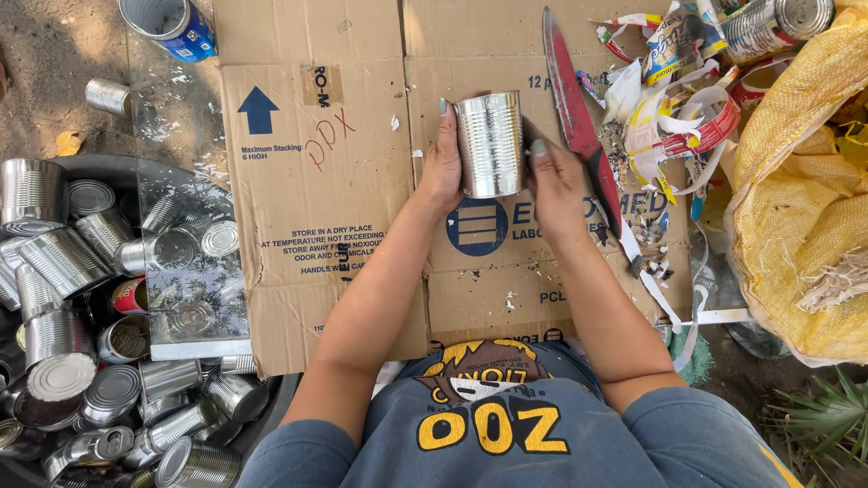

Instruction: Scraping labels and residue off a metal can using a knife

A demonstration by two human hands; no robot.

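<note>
Bare steel can [489,145] upright on flattened cardboard [316,208], pinched between left hand [443,167] and right hand [556,185], probably to steady it. Red-handled knife [579,126] parked just beside, within reach. Stripped cans [99,334] heaped far left.

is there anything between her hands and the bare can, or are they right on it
Nothing visible is in between. The left hand and right hand press directly on opposite sides of the bare can. The red knife lies just right of it.
</note>
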